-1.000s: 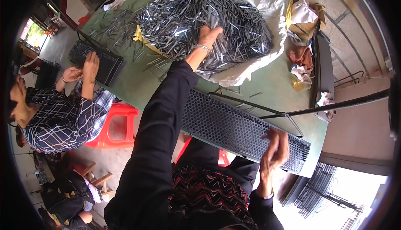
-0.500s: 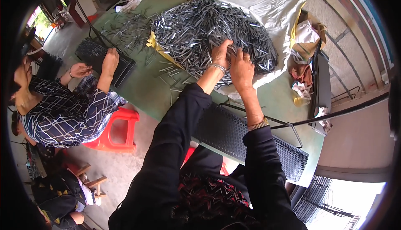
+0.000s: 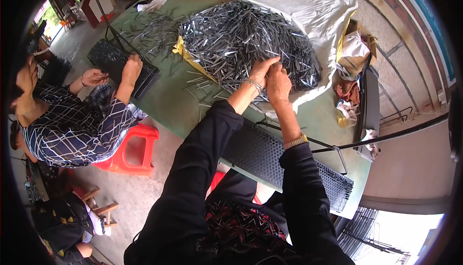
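Note:
A large heap of thin dark strips [image 3: 231,38], some glinting, lies on an opened white sack [image 3: 318,5] with a yellow edge. My left hand [image 3: 260,74] and my right hand [image 3: 278,86] meet over the near side of the heap. The left fingers are bent toward the right hand and pressed against it. My right fingers curl downward, closed. What either hand holds, if anything, is hidden among the fingers and the dark strips behind them. Below my forearms lies a long black perforated tray [image 3: 255,147] at the table's near edge.
Loose strips [image 3: 159,36] are scattered on the green table [image 3: 173,113]. At left, a co-worker [image 3: 82,130] works over another black tray [image 3: 111,58] beside a red stool [image 3: 137,152]. A metal rod frame [image 3: 340,161] crosses my tray. At right are a cardboard box [image 3: 369,43] and cloths [image 3: 348,91].
My hands have come closer together and my fingers have closed up. The left hand has shifted slightly right and nearer. The heap looks much the same.

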Demonstrator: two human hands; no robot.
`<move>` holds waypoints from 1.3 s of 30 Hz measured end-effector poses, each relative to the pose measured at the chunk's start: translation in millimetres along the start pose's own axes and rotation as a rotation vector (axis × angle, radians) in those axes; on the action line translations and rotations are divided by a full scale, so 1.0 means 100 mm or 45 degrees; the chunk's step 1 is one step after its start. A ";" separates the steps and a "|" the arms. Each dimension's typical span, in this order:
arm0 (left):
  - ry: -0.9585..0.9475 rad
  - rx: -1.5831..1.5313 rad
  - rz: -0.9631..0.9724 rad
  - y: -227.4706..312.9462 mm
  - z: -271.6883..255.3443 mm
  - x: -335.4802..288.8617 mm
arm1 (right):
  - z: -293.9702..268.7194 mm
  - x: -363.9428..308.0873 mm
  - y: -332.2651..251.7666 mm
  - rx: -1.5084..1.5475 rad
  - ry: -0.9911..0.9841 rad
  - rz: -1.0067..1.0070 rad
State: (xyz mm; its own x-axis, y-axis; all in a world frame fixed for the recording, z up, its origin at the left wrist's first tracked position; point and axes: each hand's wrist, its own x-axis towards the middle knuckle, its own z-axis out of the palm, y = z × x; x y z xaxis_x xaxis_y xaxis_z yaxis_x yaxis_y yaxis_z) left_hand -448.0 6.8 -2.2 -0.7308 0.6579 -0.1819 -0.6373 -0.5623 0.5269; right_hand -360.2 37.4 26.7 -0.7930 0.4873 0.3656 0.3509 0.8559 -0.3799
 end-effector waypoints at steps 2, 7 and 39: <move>0.020 -0.033 -0.073 0.00 -0.08 0.02 | -0.01 -0.02 -0.01 0.031 -0.047 -0.020; 0.213 -0.044 -0.038 0.06 -0.34 0.18 | 0.03 -0.17 -0.12 0.163 -0.012 -0.206; 0.182 1.652 0.860 0.57 -0.33 -0.51 | 0.21 0.17 -0.40 0.890 0.032 -0.049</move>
State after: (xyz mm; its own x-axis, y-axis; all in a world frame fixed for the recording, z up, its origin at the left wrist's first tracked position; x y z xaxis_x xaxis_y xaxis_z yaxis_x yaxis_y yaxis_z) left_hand -455.3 -75.5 9.3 -0.8608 0.3612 0.3585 0.4326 0.1485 0.8893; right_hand -397.7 7.8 30.3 -0.7837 0.4700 0.4060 -0.0866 0.5647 -0.8208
